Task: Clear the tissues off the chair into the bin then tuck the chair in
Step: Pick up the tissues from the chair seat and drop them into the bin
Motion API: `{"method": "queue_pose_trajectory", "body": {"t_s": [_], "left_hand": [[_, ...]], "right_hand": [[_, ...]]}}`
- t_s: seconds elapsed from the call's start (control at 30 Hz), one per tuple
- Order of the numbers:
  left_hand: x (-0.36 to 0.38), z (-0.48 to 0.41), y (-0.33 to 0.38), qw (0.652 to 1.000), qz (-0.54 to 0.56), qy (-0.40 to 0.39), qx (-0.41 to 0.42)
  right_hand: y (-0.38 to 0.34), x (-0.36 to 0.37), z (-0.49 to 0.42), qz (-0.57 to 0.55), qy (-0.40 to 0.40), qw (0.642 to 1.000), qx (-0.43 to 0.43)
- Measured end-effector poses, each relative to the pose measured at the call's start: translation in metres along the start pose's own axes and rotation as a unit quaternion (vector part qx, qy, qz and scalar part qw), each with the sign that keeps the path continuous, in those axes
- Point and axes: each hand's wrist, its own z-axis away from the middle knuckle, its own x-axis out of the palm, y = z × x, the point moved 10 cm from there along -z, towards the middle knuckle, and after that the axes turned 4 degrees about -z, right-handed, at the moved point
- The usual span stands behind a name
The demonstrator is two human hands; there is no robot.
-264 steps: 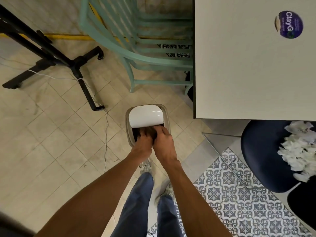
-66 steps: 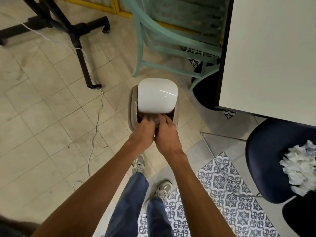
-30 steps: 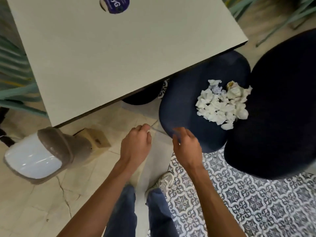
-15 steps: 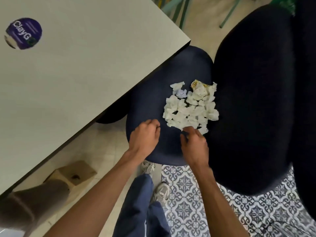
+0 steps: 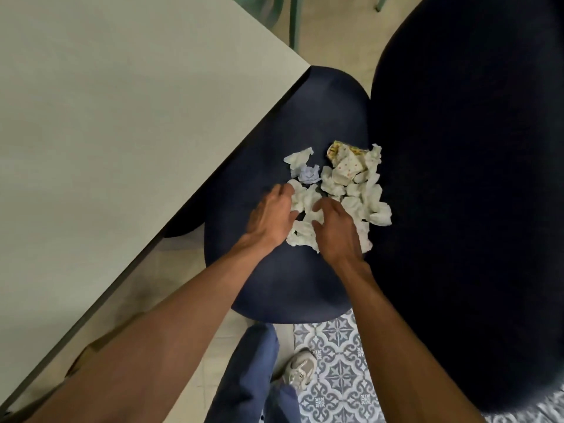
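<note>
A heap of crumpled white tissues (image 5: 355, 190), with one pale blue piece and a dotted wrapper among them, lies on the navy seat of the chair (image 5: 283, 285). The seat is partly under the corner of the table. My left hand (image 5: 270, 219) rests on the heap's left edge, fingers spread and touching tissues. My right hand (image 5: 337, 232) sits on the near side of the heap with its fingers curled over several tissues. The bin is out of view.
The pale table top (image 5: 122, 117) fills the left side, its edge running diagonally over the seat. The chair's dark backrest (image 5: 476, 184) rises on the right. Patterned floor tiles (image 5: 338, 370) and my legs and shoe are below.
I turned from the bin, where both hands were at its opening, to the chair. In the last half second both hands moved forward onto the tissue heap.
</note>
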Motion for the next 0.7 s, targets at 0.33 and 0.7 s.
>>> {"method": "queue_pose_trajectory", "body": {"t_s": [0.33,0.7], "left_hand": [[0.000,-0.006,-0.009,0.998,0.063,0.004,-0.005],[-0.003,0.031,-0.019,0.934,0.328,-0.012,-0.138]], "right_hand": [[0.027,-0.001,0.000,-0.035,0.074,0.996,0.038],[0.007,-0.024,0.047,-0.209,0.092,0.973,0.019]]}}
